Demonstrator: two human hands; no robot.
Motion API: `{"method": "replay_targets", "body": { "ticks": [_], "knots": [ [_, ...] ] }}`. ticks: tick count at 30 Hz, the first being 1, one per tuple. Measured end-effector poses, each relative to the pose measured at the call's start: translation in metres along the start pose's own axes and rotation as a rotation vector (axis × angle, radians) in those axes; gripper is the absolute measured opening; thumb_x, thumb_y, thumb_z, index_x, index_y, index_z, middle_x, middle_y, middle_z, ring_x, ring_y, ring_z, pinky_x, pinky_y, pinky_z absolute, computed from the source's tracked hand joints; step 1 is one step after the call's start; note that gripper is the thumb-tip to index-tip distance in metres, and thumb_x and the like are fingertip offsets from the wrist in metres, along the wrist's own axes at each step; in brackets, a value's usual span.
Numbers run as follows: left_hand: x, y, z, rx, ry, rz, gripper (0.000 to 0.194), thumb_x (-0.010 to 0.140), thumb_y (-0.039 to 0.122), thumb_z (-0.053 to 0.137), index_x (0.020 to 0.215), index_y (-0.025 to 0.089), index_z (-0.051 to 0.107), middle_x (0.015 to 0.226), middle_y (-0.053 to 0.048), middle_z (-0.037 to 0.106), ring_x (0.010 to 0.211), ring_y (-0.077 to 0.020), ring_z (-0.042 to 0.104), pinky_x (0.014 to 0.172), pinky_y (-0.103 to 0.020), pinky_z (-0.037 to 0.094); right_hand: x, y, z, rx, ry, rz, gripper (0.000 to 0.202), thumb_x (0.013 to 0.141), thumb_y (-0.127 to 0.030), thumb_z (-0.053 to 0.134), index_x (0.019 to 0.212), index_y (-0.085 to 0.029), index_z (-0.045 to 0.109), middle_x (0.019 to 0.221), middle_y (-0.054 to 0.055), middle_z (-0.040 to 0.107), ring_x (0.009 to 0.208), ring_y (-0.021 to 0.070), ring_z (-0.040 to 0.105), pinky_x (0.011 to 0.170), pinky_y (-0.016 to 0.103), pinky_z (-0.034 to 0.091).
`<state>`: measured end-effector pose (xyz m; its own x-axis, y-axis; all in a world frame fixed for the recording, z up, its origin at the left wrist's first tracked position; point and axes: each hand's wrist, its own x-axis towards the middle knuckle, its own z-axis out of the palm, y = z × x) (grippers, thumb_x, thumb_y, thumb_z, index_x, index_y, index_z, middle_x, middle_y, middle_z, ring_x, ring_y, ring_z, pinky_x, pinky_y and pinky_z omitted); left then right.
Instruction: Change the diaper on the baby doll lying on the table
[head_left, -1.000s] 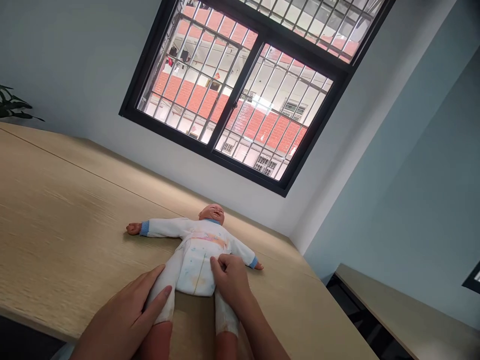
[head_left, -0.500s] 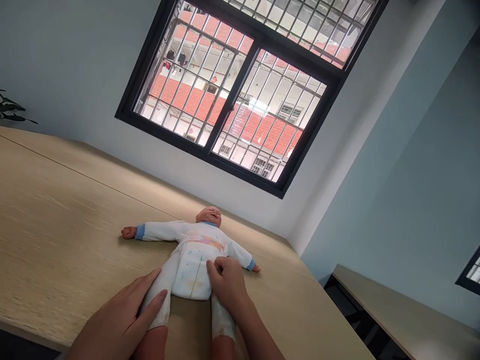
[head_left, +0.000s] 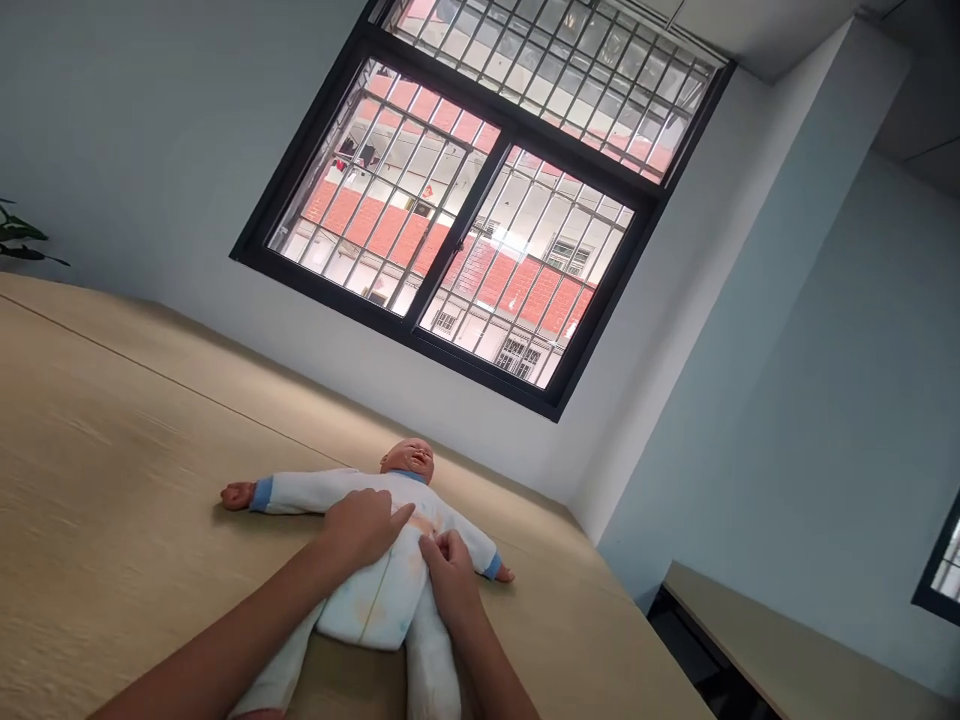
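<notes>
A baby doll [head_left: 409, 488] in white clothes with blue cuffs lies on its back on the table, arms spread, head toward the window. Around its hips is a white diaper [head_left: 375, 600] with a yellow line down the front. My left hand [head_left: 364, 525] lies over the waist at the diaper's upper edge, fingers curled over it and thumb stretched across the belly. At the opposite side of the waist my right hand [head_left: 450, 575] is closed in a pinch on the diaper's side. The doll's feet fall outside the picture.
The wooden table [head_left: 112, 480] spreads widely to the left, with a seam along its far part. A barred window [head_left: 450, 240] is in the wall behind. Lower right stands a cabinet [head_left: 772, 630] with a dark front. Plant leaves [head_left: 22, 235] show at the left edge.
My left hand has moved from the doll's leg up to its waist and the diaper's upper edge. My right hand stays at the other side of the waist. The camera view has tilted up slightly.
</notes>
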<state>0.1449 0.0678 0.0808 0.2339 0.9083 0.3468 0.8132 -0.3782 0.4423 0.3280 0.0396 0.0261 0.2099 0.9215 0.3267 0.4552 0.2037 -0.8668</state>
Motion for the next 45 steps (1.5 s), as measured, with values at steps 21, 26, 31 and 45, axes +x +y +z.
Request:
{"method": "replay_targets", "body": {
  "ticks": [21,26,31,45],
  "knots": [
    [0.019,-0.037,0.032,-0.156,0.064,-0.019,0.038,0.087,0.049,0.042,0.087,0.017,0.062,0.094,-0.015,0.072,0.088,-0.0309,0.066,0.069,-0.037,0.043,0.010,0.003,0.004,-0.124,0.065,-0.147,0.031,0.082,-0.039,0.050,0.060,-0.023,0.035,0.061,-0.004,0.035,0.060,0.0139,0.036,0.057,0.027,0.032],
    [0.019,-0.040,0.033,-0.184,0.064,-0.004,0.031,0.085,0.044,0.044,0.081,0.018,0.061,0.094,-0.013,0.071,0.089,-0.0302,0.065,0.070,-0.036,0.042,0.009,-0.002,0.004,-0.183,0.062,-0.164,0.024,0.081,-0.038,0.046,0.064,-0.022,0.038,0.064,-0.003,0.039,0.064,0.0149,0.039,0.060,0.028,0.032],
    [0.022,-0.041,0.036,-0.193,0.067,-0.002,0.019,0.082,0.030,0.044,0.072,0.020,0.057,0.087,-0.012,0.070,0.086,-0.0302,0.064,0.067,-0.036,0.039,0.010,0.000,0.003,-0.184,0.038,-0.179,0.024,0.081,-0.037,0.045,0.064,-0.022,0.037,0.064,-0.003,0.039,0.064,0.0152,0.039,0.060,0.027,0.034],
    [0.031,-0.051,0.037,-0.241,0.076,-0.002,0.022,0.085,0.030,0.040,0.067,0.021,0.050,0.077,-0.007,0.068,0.075,-0.0241,0.062,0.063,-0.032,0.032,0.011,0.003,-0.006,-0.122,0.024,-0.136,0.025,0.085,-0.033,0.045,0.063,-0.022,0.042,0.060,-0.002,0.043,0.062,0.0157,0.041,0.059,0.028,0.035]
  ]
}}
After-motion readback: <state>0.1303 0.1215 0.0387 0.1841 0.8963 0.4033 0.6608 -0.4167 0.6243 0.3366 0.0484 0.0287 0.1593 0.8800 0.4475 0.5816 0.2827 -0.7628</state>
